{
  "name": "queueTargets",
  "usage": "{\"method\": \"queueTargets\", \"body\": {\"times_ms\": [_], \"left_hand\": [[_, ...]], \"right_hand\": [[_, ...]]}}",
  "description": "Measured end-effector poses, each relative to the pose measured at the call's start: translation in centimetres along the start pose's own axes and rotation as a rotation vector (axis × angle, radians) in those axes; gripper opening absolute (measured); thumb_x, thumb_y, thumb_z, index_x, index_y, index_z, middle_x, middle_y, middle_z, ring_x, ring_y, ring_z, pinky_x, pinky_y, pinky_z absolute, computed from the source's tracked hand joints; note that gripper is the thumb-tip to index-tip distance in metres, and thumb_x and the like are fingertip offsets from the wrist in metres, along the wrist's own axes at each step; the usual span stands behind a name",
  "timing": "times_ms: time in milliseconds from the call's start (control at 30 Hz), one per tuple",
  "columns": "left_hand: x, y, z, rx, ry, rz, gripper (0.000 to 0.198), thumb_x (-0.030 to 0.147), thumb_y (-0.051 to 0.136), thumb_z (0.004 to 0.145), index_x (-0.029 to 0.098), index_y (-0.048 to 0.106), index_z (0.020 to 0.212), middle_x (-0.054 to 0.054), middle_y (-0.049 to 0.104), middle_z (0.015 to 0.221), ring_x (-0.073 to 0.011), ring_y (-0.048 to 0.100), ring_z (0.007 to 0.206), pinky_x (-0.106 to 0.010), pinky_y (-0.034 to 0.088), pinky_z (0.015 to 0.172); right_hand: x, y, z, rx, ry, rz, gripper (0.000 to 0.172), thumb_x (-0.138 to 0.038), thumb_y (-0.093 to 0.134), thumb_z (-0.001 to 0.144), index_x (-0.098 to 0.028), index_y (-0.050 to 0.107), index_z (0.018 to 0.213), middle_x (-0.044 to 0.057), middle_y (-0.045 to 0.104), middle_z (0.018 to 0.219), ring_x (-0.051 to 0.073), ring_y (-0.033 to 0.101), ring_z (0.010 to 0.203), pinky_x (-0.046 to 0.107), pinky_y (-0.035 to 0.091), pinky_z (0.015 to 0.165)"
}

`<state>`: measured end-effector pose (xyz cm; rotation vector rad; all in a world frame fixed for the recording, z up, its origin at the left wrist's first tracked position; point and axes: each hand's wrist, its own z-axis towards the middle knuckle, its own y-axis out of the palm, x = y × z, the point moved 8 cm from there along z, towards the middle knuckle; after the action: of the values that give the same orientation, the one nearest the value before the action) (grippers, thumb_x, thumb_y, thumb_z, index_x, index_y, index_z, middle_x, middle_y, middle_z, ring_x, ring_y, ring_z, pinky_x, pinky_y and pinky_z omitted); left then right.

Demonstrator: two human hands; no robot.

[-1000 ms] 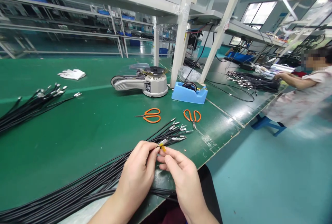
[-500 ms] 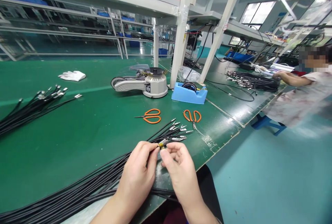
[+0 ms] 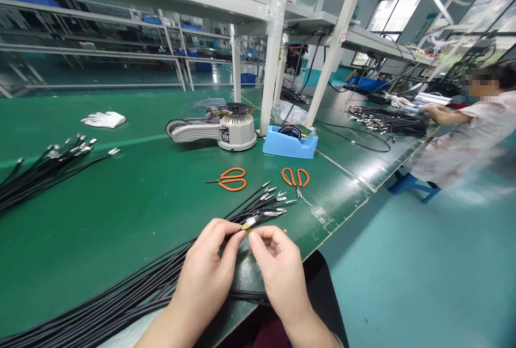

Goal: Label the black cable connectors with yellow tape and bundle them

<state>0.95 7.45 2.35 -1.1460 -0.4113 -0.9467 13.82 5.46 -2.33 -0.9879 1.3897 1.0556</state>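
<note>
My left hand (image 3: 209,262) pinches a bundle of black cables (image 3: 133,286) just behind their metal terminals (image 3: 270,203), which fan out across the green bench mat (image 3: 121,203). A narrow band of yellow tape (image 3: 246,228) sits on the bundle between my hands. My right hand (image 3: 278,267) presses thumb and forefinger onto that tape. The cables run under my left wrist and off the near bench edge at lower left.
Two pairs of orange-handled scissors (image 3: 233,179) (image 3: 295,178) lie beyond my hands. Behind them stand a grey tape machine (image 3: 234,133) and a blue tape dispenser (image 3: 290,145). A second cable bundle (image 3: 48,173) lies left, near a white glove (image 3: 104,120). A co-worker (image 3: 467,144) handles cables (image 3: 387,121) at right.
My right fingertips have closed from a looser spread onto the yellow tape on the bundle. The whole view has shifted slightly left and up.
</note>
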Motion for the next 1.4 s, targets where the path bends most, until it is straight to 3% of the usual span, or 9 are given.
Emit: {"method": "queueTargets", "body": {"times_ms": [333, 600, 1033, 1400], "left_hand": [[-1.7, 0.5, 0.1, -0.155, -0.329, -0.096, 0.028, 0.043, 0.048, 0.085, 0.021, 0.063, 0.077, 0.003, 0.057, 0.06, -0.0155, 0.054, 0.058, -0.026, 0.04, 0.06], [-2.1, 1.3, 0.0, -0.204, -0.468, -0.293, 0.033, 0.05, 0.052, 0.079, 0.019, 0.059, 0.072, 0.005, 0.051, 0.052, -0.0144, 0.051, 0.053, -0.025, 0.04, 0.055], [-2.6, 1.7, -0.3, -0.206, -0.517, -0.409, 0.037, 0.053, 0.055, 0.075, 0.017, 0.057, 0.065, 0.005, 0.049, 0.05, -0.0122, 0.047, 0.047, -0.024, 0.038, 0.05], [-3.0, 2.0, -0.5, -0.233, -0.528, -0.513, 0.033, 0.048, 0.057, 0.078, 0.017, 0.055, 0.066, 0.004, 0.051, 0.054, -0.011, 0.047, 0.048, -0.023, 0.037, 0.05]], "right_hand": [[-0.4, 0.3, 0.4, 0.009, -0.097, -0.048, 0.017, -0.031, 0.059, 0.081, -0.016, 0.066, 0.078, 0.008, 0.069, 0.078, 0.022, 0.064, 0.074, 0.035, 0.054, 0.072], [-1.0, 0.3, 0.3, 0.004, -0.144, -0.088, 0.014, -0.028, 0.059, 0.082, -0.017, 0.066, 0.077, 0.007, 0.07, 0.078, 0.021, 0.066, 0.073, 0.033, 0.054, 0.07], [-2.8, 0.3, 0.0, 0.022, -0.276, -0.187, 0.011, -0.019, 0.058, 0.081, -0.016, 0.067, 0.075, 0.005, 0.068, 0.076, 0.017, 0.065, 0.069, 0.028, 0.054, 0.066], [-2.9, 0.3, 0.3, 0.012, -0.262, -0.179, 0.011, -0.017, 0.059, 0.082, -0.017, 0.066, 0.074, 0.004, 0.069, 0.075, 0.016, 0.065, 0.069, 0.026, 0.053, 0.067]]}}
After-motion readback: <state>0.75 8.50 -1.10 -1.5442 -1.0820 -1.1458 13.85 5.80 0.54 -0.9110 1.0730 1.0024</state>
